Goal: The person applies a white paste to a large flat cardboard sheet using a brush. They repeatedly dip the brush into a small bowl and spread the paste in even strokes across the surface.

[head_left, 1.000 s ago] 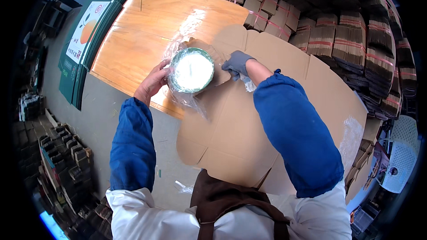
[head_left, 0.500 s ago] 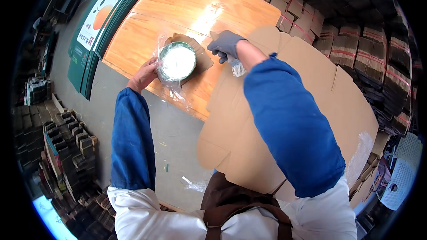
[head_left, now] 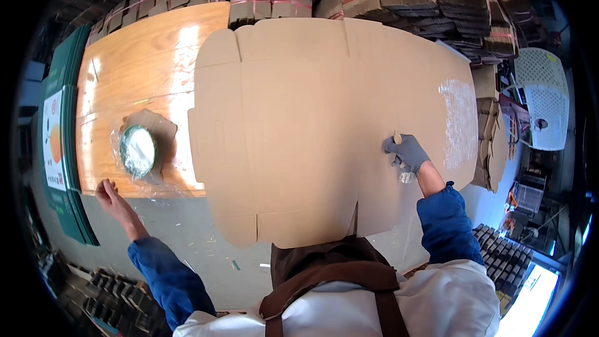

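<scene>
The smooth, tan cardboard sheet (head_left: 299,100), longer from side to side, lay beneath the right hand (head_left: 408,151), the nearer one, whose grey-gloved fingers curled round a small tan piece (head_left: 397,138). The left hand (head_left: 113,200), fingers loosely bent, seemingly empty, hung at the glossy wooden surface (head_left: 137,56), near a round, shiny, green-rimmed thing (head_left: 138,151).

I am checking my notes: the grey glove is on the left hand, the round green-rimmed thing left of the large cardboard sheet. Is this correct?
No: the head view shows the grey glove on the right hand. The round green-rimmed thing is left of the large cardboard sheet.
</scene>
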Demonstrator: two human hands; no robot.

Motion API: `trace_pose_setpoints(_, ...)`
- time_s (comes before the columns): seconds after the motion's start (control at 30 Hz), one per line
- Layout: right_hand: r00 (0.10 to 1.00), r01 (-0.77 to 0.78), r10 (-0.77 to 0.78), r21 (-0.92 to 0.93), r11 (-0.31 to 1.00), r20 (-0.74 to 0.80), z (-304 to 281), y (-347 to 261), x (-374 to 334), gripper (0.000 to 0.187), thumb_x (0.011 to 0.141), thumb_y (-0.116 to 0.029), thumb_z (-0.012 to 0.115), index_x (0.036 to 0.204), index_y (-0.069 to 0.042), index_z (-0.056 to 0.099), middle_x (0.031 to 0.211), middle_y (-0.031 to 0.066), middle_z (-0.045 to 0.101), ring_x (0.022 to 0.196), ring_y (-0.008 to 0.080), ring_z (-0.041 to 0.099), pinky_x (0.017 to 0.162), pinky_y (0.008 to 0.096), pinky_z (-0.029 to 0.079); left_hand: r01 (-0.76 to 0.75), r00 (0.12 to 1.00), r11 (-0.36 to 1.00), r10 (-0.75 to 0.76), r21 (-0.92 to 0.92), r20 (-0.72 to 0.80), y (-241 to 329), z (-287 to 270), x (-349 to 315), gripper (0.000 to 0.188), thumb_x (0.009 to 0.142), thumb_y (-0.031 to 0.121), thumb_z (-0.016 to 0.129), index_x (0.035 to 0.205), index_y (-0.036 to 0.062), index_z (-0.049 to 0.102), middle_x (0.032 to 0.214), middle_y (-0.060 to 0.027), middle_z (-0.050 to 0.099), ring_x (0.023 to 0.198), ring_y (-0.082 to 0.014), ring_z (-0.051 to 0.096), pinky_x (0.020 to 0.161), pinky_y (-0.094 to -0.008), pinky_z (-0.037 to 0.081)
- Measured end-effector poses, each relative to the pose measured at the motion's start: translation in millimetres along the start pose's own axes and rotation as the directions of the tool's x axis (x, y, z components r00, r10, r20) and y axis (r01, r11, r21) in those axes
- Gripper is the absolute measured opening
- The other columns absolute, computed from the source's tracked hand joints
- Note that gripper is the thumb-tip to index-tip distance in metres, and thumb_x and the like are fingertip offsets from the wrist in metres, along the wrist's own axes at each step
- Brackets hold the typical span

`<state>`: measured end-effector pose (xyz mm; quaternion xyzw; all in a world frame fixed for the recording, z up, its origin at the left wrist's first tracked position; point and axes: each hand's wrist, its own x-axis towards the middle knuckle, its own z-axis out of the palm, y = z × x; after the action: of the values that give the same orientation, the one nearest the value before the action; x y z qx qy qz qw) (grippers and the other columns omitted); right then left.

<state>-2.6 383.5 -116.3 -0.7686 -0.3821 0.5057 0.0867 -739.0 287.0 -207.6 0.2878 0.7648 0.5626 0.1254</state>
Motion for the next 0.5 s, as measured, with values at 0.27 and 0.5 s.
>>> trace_pose_setpoints(0.27, 0.955, 0.118, -0.233, -0.484, 0.867, -0.185, 16.4, 58.1, 0.3, 0.033, 0.084, -0.031, 0.065, 0.095, -0.001, 0.066, 0.092, 0.0181, 0.07, 0.088, 0.0333, 0.068, 0.077, 0.0428, 0.053, -0.114, 0.909, 0.876, -0.098, 0.469, 0.404, 0.9, 81.9, -127.2, 0.052, 0.084, 0.021, 0.078, 0.122, -0.006, 0.055, 0.117, -0.0155, 0.063, 0.102, -0.0193, 0.059, 0.089, -0.0323, 0.047)
trace_pose_setpoints(0.5, 0.96, 0.227, -0.274, -0.399, 0.888, -0.063, 28.2, 71.2, 8.6, 0.035, 0.084, -0.034, 0.062, 0.101, -0.003, 0.067, 0.105, 0.02, 0.067, 0.097, 0.0385, 0.064, 0.086, 0.0459, 0.05, -0.062, 0.86, 0.826, -0.24, 0.56, 0.449, -41.3, 96.8, -86.2, 0.042, 0.08, 0.024, 0.083, 0.099, -0.0058, 0.061, 0.091, -0.008, 0.068, 0.08, -0.0158, 0.062, 0.074, -0.0299, 0.05)
